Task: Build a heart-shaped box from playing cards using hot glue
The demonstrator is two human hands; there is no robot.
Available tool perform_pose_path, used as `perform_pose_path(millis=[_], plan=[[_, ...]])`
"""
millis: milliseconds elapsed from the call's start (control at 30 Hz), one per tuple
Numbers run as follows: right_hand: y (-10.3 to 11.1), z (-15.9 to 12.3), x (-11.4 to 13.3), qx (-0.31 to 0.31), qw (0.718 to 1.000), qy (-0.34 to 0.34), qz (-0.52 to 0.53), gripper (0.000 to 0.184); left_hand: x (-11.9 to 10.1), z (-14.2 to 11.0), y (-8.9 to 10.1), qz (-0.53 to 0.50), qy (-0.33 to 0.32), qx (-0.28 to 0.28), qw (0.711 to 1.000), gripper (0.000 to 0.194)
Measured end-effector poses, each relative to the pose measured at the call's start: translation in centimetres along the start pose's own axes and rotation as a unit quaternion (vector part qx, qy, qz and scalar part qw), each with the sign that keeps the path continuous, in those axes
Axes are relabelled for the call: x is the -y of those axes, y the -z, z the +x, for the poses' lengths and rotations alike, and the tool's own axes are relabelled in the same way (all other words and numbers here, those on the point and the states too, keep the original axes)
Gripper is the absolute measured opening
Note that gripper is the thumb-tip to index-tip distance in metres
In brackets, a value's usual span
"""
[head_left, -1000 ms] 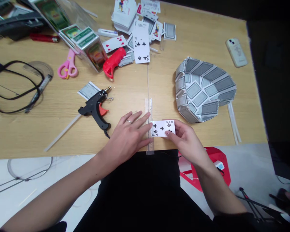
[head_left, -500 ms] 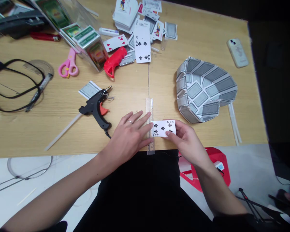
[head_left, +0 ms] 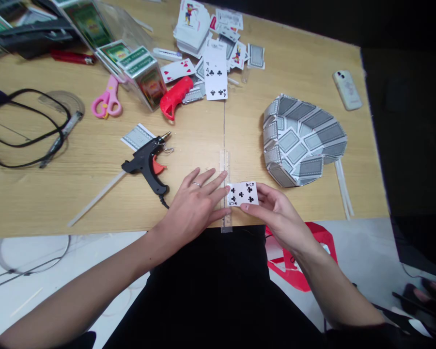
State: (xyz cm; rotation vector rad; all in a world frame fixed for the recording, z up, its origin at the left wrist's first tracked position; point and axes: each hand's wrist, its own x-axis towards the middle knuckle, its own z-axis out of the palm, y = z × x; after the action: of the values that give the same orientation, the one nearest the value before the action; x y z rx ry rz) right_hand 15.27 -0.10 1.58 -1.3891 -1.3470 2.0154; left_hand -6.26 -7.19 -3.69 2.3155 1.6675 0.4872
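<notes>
My left hand point(head_left: 198, 201) lies flat with fingers spread, its fingertips pressing on a clear ruler point(head_left: 224, 162) that points away from me at the table's near edge. Against the ruler's right side is a five of clubs playing card point(head_left: 241, 194), face up. My right hand point(head_left: 276, 208) holds that card by its right end, thumb at the lower edge and fingers at the far right corner. Part of the ruler is hidden under my left fingers. Left of my left hand rests a black glue gun point(head_left: 145, 162) on a face-down card point(head_left: 137, 137).
A bowl-like basket of playing cards point(head_left: 312, 116) stands at the right, with glue sticks point(head_left: 343, 189) beside it and a phone point(head_left: 347, 90) beyond. Further back are a card stack point(head_left: 192, 29), a red-handled tool point(head_left: 174, 99), pink scissors point(head_left: 108, 101) and a boxed card pack point(head_left: 145, 77).
My right thumb has slid left along the card's lower edge, uncovering the lower right club. My left hand and the ruler hold still. The view has shifted slightly.
</notes>
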Motion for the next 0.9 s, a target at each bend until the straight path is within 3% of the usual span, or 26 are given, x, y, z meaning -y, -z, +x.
perform_pose_path(millis=[333, 667, 900], plan=[[-0.8, -0.9, 0.4, 0.024, 0.998, -0.045, 0.023, 0.056, 0.4, 0.0, -0.6, -0.023, -0.009, -0.015, 1.000, 0.039], [0.2, -1.0, -1.0, -0.002, 0.999, -0.029, 0.034, 0.042, 0.2, -0.3, -1.1, -0.035, 0.013, -0.044, 0.998, 0.047], [0.4, -1.7, -0.5, 0.006, 0.999, -0.035, 0.036, 0.034, 0.2, -0.3, -0.8, -0.008, -0.001, -0.031, 1.000, 0.043]])
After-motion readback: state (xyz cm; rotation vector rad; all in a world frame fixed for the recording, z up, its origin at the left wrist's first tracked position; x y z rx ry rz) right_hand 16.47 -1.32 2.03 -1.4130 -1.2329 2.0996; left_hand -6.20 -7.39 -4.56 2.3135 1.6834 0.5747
